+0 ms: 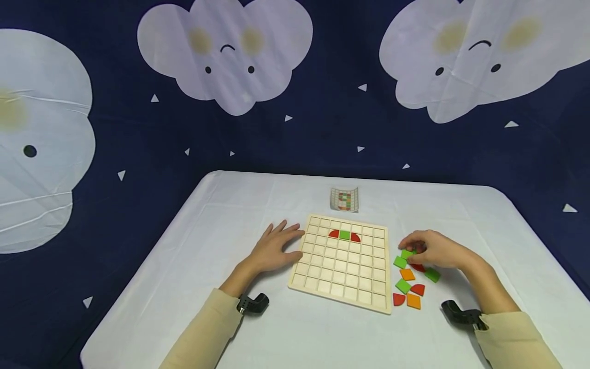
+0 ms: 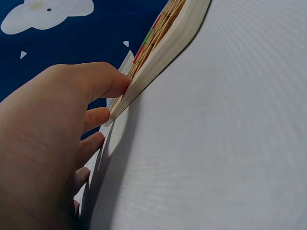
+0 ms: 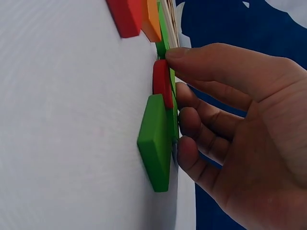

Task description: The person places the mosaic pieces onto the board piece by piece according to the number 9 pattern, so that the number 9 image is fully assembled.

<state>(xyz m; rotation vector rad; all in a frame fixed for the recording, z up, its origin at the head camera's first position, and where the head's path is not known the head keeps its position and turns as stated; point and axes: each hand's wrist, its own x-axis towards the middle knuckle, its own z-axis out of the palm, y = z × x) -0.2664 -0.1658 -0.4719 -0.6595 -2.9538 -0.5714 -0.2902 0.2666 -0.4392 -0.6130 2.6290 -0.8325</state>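
A wooden grid board (image 1: pixel 341 279) lies on the table, with a green square tile (image 1: pixel 344 234) between two red quarter-round tiles in an upper row. My left hand (image 1: pixel 272 248) has its fingers spread at the board's left side; in the left wrist view its thumb (image 2: pixel 117 84) touches the board's edge. Over the loose tiles right of the board is my right hand (image 1: pixel 438 248), fingers loosely bent. In the right wrist view its thumb tip (image 3: pixel 178 53) comes right beside a red tile (image 3: pixel 161 84) and green ones, apart from the other fingertips. A green tile (image 3: pixel 154 143) lies nearer the camera.
More loose tiles lie below the right hand, among them an orange square (image 1: pixel 414 301), a green square (image 1: pixel 403 286) and a red quarter-round (image 1: pixel 398 299). Behind the board stands a small curled card (image 1: pixel 344 200) with a coloured grid pattern. A dark cloud-print curtain (image 1: pixel 332 138) hangs behind the table.
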